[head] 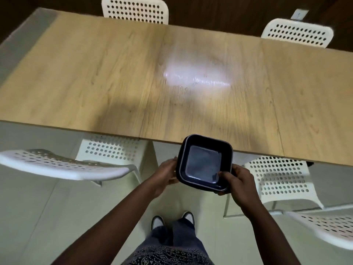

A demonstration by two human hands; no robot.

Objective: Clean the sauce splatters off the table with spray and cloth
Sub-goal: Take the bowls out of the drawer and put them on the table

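At the far left, a white perforated chair (63, 165) is seen turned side-on beside the near edge, and a second one (112, 150) is tucked under the surface just beyond it. The wooden surface (95, 73) is spread across the upper part of the view, with a bright patch of reflected light (196, 78) near its middle; no sauce marks can be made out on it, the wood being partly blurred. Two more white chairs (135, 10) (298, 32) are set at the far edge.

Below the near edge, a stack of dark square dishes (205, 163) is held in the air, its far corner overlapping the edge of the surface in the view. It is gripped on its left side by the left hand (166, 174), whose grip is curled round the rim. On the right side it is gripped by the right hand (241, 183), the thumb laid over the inner rim and the fingers wrapped beneath.

The person's trousers and shoes (172, 220) are seen on the pale floor (47, 217) below. Further right, another white chair (277, 178) is pushed under the surface, and the seat of one more (328, 228) is cut off at the right edge.
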